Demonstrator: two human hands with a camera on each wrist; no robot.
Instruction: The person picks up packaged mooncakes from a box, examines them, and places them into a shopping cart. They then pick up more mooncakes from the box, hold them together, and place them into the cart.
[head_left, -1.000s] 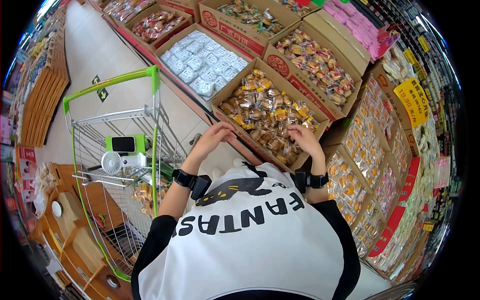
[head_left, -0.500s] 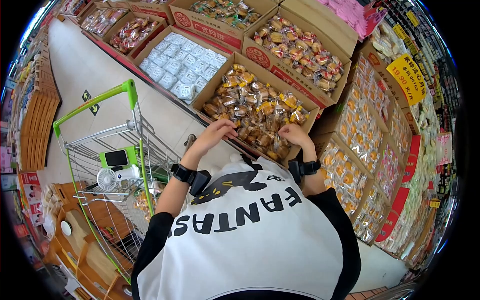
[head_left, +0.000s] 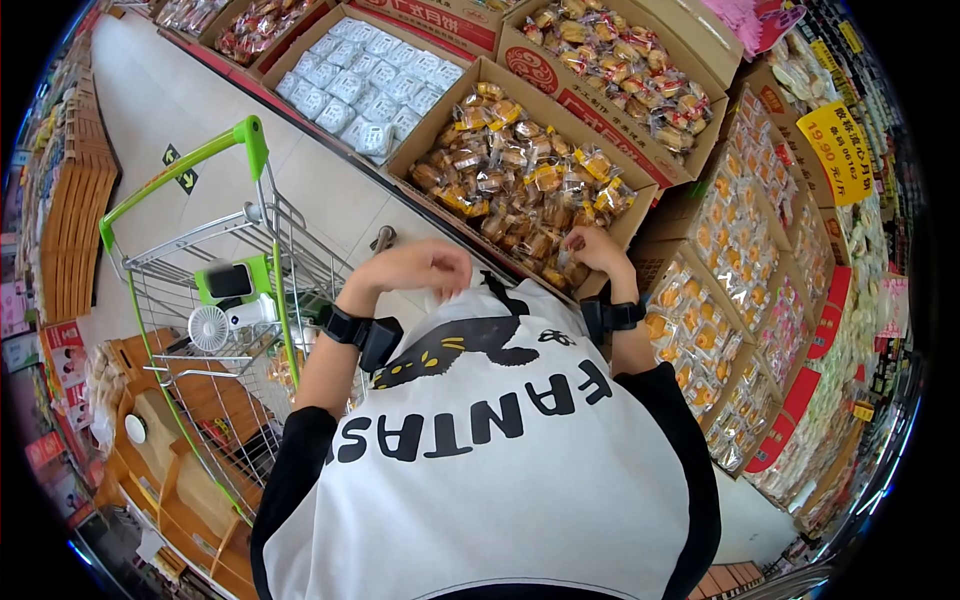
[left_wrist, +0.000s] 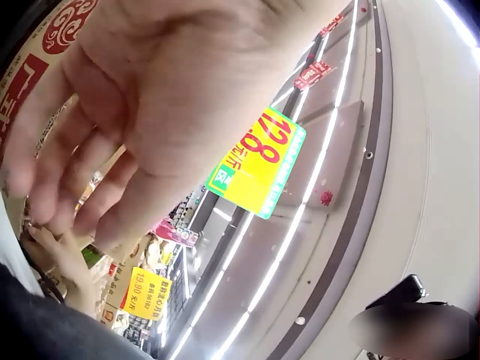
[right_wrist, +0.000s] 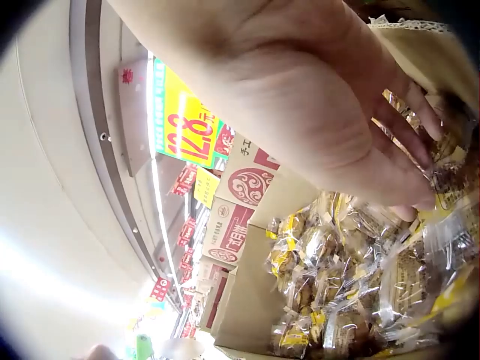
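An open carton (head_left: 425, 128) holds many small wrapped pastries (head_left: 530, 180) in clear film with yellow labels. Over its near right corner, my right hand (head_left: 597, 250) reaches down; in the right wrist view the fingers of that hand (right_wrist: 360, 112) are extended and slightly bent, their tips at the wrapped pastries (right_wrist: 337, 285). A firm grip on a pastry does not show. My left hand (head_left: 415, 268) hangs in front of my shirt, left of the carton, fingers loosely bent and empty. The left wrist view shows its palm (left_wrist: 150, 97) with nothing held.
A shopping cart (head_left: 185, 172) stands at the left, with a phone (head_left: 228, 282) and a small white fan (head_left: 208, 327) at its near side. Cartons of white packets (head_left: 375, 80) and red-labelled pastries (head_left: 630, 65) adjoin. Trays of wrapped goods (head_left: 690, 325) line the right.
My left hand has drawn back from the carton's edge toward my shirt. My right hand stays over the carton's near right part. The view of cart and cartons has shifted.
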